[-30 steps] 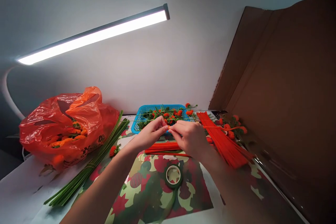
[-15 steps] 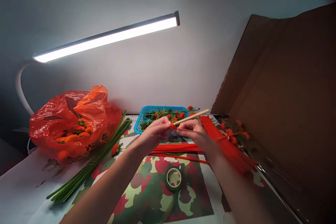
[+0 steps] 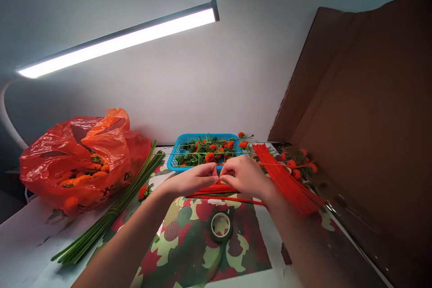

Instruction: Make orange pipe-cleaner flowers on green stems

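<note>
My left hand [image 3: 197, 178] and my right hand [image 3: 245, 175] meet fingertip to fingertip, both closed in a pinch. An orange-red pipe cleaner [image 3: 286, 164] stretches out to the right from behind my right hand; its worked end is hidden between the fingers. Just under my hands lie red pipe cleaners [image 3: 211, 191] in a flat bundle. Behind them is a blue plastic basket [image 3: 171, 162] holding green stems and small red-orange flowers. Nearer to me, a roll of green tape [image 3: 221, 226] lies on the patterned sheet [image 3: 189, 252].
To the left, a red plastic bag [image 3: 81, 157] holds orange pieces, beside a bundle of green stems [image 3: 111, 211]. A second red pipe cleaner bundle [image 3: 290, 184] lies right, next to a cardboard panel [image 3: 364, 99]. A lit lamp [image 3: 118, 38] hangs above.
The light wooden stick that stuck out between my hands no longer shows. My right hand has turned, and the fingertips have come together. The view has shifted slightly.
</note>
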{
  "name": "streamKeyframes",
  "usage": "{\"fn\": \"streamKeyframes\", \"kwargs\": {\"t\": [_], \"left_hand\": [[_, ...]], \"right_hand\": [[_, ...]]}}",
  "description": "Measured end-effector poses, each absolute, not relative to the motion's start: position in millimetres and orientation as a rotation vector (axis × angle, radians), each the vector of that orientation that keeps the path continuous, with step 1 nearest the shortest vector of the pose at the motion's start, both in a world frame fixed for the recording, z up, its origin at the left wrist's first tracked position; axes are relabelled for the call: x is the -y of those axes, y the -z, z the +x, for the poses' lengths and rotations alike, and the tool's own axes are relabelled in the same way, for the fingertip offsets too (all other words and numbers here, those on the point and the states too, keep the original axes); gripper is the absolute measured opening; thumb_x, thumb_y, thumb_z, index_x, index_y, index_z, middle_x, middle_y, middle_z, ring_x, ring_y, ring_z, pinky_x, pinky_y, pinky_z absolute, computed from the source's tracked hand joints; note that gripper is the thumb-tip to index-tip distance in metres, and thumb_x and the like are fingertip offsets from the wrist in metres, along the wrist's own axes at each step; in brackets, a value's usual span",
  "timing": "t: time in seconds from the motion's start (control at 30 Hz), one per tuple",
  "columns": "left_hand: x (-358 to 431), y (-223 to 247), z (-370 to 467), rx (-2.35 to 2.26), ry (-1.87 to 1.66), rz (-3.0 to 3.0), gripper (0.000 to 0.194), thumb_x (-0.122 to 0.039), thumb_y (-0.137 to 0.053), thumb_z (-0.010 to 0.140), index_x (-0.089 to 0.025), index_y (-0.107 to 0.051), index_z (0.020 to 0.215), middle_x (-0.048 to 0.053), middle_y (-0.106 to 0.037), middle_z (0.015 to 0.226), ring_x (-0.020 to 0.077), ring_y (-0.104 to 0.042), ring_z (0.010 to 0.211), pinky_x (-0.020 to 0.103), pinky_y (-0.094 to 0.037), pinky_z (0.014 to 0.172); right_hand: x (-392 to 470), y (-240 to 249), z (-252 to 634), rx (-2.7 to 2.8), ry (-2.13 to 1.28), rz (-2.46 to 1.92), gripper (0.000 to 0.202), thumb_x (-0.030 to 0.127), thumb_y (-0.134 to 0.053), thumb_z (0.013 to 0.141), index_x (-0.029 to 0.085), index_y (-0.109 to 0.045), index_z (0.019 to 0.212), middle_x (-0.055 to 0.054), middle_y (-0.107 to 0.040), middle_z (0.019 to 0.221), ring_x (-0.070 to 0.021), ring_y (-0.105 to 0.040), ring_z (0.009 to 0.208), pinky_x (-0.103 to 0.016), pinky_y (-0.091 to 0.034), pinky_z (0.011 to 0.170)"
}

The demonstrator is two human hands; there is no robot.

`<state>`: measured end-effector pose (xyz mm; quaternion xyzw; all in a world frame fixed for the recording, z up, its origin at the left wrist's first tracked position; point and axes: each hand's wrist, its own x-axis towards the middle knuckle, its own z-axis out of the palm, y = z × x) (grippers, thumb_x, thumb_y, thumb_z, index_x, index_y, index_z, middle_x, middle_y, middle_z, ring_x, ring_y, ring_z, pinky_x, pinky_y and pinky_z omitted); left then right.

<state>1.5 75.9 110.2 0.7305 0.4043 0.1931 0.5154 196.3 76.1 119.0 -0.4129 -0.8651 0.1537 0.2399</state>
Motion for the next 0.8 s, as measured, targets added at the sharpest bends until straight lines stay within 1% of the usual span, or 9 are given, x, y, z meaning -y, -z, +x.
{"fn": "streamKeyframes", "kwargs": {"t": [0.1, 0.2, 0.3, 0.4, 0.5, 0.6, 0.7, 0.8], "left_hand": [[-76.3, -106.8, 3.7, -1.112, -0.579, 1.945, 0.026, -0.042, -0.047, 0.087, -0.021, -0.041, 0.073, -0.004, -0.038, 0.07, 0.0132, -0.032, 0.061, 0.025, -0.028, 0.055], [-74.0, -105.4, 10.2, -1.235, -0.697, 2.057, 0.026, -0.041, -0.039, 0.091, -0.021, -0.04, 0.075, -0.002, -0.044, 0.071, 0.0151, -0.038, 0.063, 0.027, -0.029, 0.058], [-71.4, -105.2, 17.6, -1.376, -0.744, 2.136, 0.028, -0.038, -0.032, 0.094, -0.022, -0.038, 0.072, -0.003, -0.043, 0.065, 0.0156, -0.038, 0.059, 0.028, -0.026, 0.057], [-71.2, -104.7, 22.3, -1.442, -0.825, 2.14, 0.03, -0.036, -0.031, 0.094, -0.021, -0.036, 0.068, -0.004, -0.041, 0.061, 0.0147, -0.036, 0.057, 0.028, -0.025, 0.056], [-72.5, -105.1, 24.3, -1.336, -1.029, 1.982, 0.031, -0.038, -0.034, 0.092, -0.02, -0.037, 0.066, -0.004, -0.039, 0.062, 0.0132, -0.036, 0.059, 0.026, -0.028, 0.056], [-71.7, -108.7, 26.6, -1.107, -1.168, 1.699, 0.031, -0.042, -0.039, 0.089, -0.019, -0.044, 0.069, -0.005, -0.037, 0.062, 0.0108, -0.033, 0.056, 0.023, -0.028, 0.052], [-68.4, -113.9, 30.0, -0.93, -1.204, 1.42, 0.031, -0.044, -0.046, 0.085, -0.018, -0.047, 0.069, -0.008, -0.027, 0.053, 0.0079, -0.021, 0.047, 0.021, -0.019, 0.045], [-65.5, -115.5, 31.6, -0.757, -1.194, 1.273, 0.032, -0.045, -0.052, 0.083, -0.017, -0.047, 0.068, -0.011, -0.019, 0.05, 0.0067, -0.012, 0.046, 0.021, -0.012, 0.043]], "right_hand": [[-71.8, -118.4, 186.9, 2.369, -0.136, -1.231, 0.015, 0.018, -0.057, 0.082, 0.02, -0.068, 0.072, -0.002, -0.069, 0.073, -0.0145, -0.057, 0.064, -0.026, -0.025, 0.054], [-72.3, -115.0, 181.6, 2.304, 0.01, -1.272, 0.016, 0.021, -0.054, 0.086, 0.02, -0.066, 0.076, -0.003, -0.069, 0.076, -0.0158, -0.059, 0.067, -0.027, -0.025, 0.055], [-73.8, -110.6, 179.9, 2.195, 0.082, -1.249, 0.016, 0.021, -0.053, 0.087, 0.02, -0.066, 0.079, -0.003, -0.069, 0.078, -0.0157, -0.06, 0.069, -0.027, -0.028, 0.056], [-72.9, -108.4, 178.9, 2.05, 0.043, -1.188, 0.016, 0.019, -0.053, 0.087, 0.02, -0.067, 0.079, -0.002, -0.069, 0.078, -0.0153, -0.06, 0.07, -0.025, -0.032, 0.059], [-70.1, -109.4, 176.7, 1.906, -0.094, -1.12, 0.016, 0.021, -0.054, 0.086, 0.019, -0.067, 0.077, -0.002, -0.066, 0.071, -0.014, -0.057, 0.065, -0.024, -0.035, 0.058], [-68.4, -112.1, 173.9, 1.767, -0.315, -1.03, 0.017, 0.025, -0.055, 0.085, 0.018, -0.067, 0.076, -0.001, -0.063, 0.066, -0.0127, -0.052, 0.058, -0.024, -0.038, 0.056], [-72.0, -114.4, 174.2, 1.636, -0.671, -0.911, 0.018, 0.031, -0.058, 0.083, 0.017, -0.067, 0.075, -0.002, -0.065, 0.07, -0.0131, -0.055, 0.062, -0.024, -0.042, 0.059], [-81.8, -116.0, 182.2, 1.547, -1.058, -0.772, 0.022, 0.038, -0.066, 0.074, 0.017, -0.066, 0.07, -0.001, -0.063, 0.066, -0.0121, -0.053, 0.06, -0.024, -0.041, 0.057]]}}
